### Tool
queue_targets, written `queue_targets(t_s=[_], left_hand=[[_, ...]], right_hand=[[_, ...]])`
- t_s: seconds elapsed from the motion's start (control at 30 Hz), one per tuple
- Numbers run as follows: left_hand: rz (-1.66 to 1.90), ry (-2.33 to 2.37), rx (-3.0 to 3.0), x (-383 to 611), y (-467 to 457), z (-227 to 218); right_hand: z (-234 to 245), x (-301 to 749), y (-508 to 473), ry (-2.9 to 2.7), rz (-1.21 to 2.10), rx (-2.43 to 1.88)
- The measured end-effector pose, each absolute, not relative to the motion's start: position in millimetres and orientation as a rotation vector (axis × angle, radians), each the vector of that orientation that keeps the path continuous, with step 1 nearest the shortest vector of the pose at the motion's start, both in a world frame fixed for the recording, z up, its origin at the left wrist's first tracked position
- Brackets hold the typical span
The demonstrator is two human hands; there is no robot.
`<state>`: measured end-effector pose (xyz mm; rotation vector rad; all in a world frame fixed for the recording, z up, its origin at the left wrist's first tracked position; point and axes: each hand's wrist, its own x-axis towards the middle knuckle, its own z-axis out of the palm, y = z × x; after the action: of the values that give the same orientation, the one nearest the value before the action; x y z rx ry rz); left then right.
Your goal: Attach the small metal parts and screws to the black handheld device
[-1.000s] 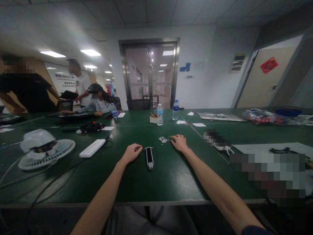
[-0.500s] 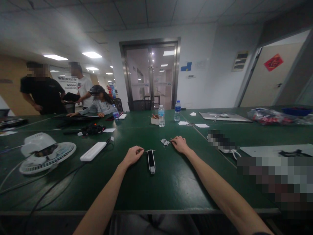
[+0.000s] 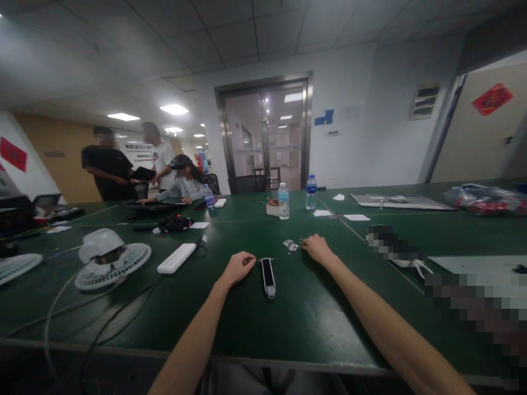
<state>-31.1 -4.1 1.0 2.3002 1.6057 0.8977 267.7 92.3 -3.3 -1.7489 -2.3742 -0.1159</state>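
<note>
View swung left, black device beside left hand

A blocky dark pixelated patch and a larger grey pixelated patch blur whatever lies at the right of the green-topped bench. The small silvery metal pieces beside the right hand are too small to identify, and crumpled red-and-clear plastic bags run off the right edge.

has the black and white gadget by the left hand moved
No. The view shifted with the head, but the gadget keeps its place down and left of the small metal pieces.
</note>
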Motion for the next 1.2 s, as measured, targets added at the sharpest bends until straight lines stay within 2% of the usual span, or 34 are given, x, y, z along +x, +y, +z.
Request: queue_targets(t_s=[0.27,0.73,1.2], left_hand=[[0.841,1.632,2.264,-27.7,-11.4,8.6],[0.865,1.636,2.265,-28.6,-8.6,4.7],[0.875,1.671,2.212,-31.1,-6.2,8.1]], right_hand=[[-3.1,258.6,86.1,-2.362,-0.238,-1.734],[-17.3,257.2,93.8,-2.296,-0.265,-1.705],[-12.8,271.8,87.2,-2.013,-0.049,-1.715]])
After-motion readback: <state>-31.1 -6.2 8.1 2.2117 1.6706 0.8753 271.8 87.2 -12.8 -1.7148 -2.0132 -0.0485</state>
